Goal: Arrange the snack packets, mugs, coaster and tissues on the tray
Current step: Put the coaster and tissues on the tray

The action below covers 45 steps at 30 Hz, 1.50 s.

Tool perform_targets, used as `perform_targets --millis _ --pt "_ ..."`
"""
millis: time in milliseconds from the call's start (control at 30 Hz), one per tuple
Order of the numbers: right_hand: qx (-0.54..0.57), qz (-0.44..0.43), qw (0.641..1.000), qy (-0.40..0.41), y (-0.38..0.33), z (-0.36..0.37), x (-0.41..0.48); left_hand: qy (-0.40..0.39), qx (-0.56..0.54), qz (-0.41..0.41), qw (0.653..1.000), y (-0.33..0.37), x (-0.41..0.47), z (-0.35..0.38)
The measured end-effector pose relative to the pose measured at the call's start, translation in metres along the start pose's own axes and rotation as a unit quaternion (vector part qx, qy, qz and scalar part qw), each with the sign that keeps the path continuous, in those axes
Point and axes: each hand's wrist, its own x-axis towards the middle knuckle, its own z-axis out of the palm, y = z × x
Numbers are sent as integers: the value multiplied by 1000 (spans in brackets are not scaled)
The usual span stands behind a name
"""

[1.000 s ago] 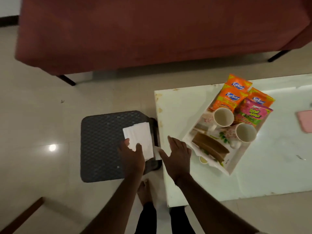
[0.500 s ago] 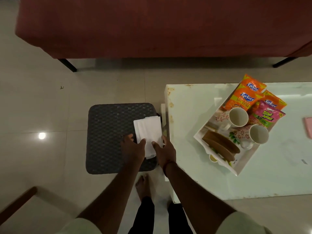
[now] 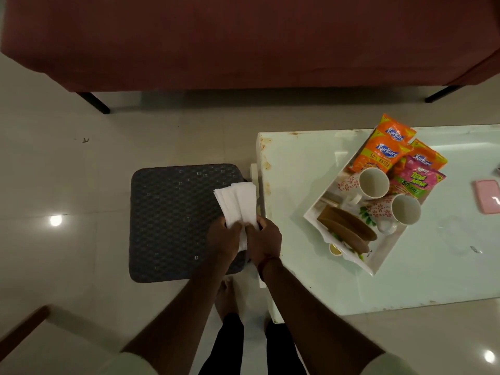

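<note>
A stack of white tissues [image 3: 238, 203] is fanned out above the dark woven stool [image 3: 173, 220]. My left hand [image 3: 224, 239] and my right hand [image 3: 263, 240] both grip its near end. On the white table [image 3: 297, 280] to the right lies a white tray [image 3: 378, 262]. It holds orange snack packets [image 3: 381, 151], a pink packet [image 3: 416, 181], two white floral mugs [image 3: 374, 184] [image 3: 405, 209] and brown coasters [image 3: 346, 226].
A dark red sofa [image 3: 243, 41] on black legs fills the far side. A pink phone [image 3: 488, 196] lies on the table's right edge. A wooden chair corner [image 3: 24, 331] shows at the bottom left. My bare feet stand between stool and table.
My right hand has come off the table's edge and joined the left hand on the tissues. The stack has lifted and fanned out.
</note>
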Motion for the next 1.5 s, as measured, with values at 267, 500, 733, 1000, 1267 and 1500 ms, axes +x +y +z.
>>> perform_targets --millis 267,500,733,1000,1267,1500 --pt "192 6 981 38 27 -107 1 -208 -164 -47 963 35 -38 55" --pt "82 -64 989 100 52 -217 11 -337 -107 2 935 63 -73 122" --pt "-155 -108 969 160 69 -268 37 -295 -20 25 955 55 -90 164" --pt "-241 -176 943 151 87 -259 58 -263 11 22 964 39 -96 178" --pt "-244 -201 936 152 106 -246 64 -244 25 19 969 29 -100 182" --pt "-232 -215 928 196 114 -243 58 -248 39 32 968 25 -100 177"
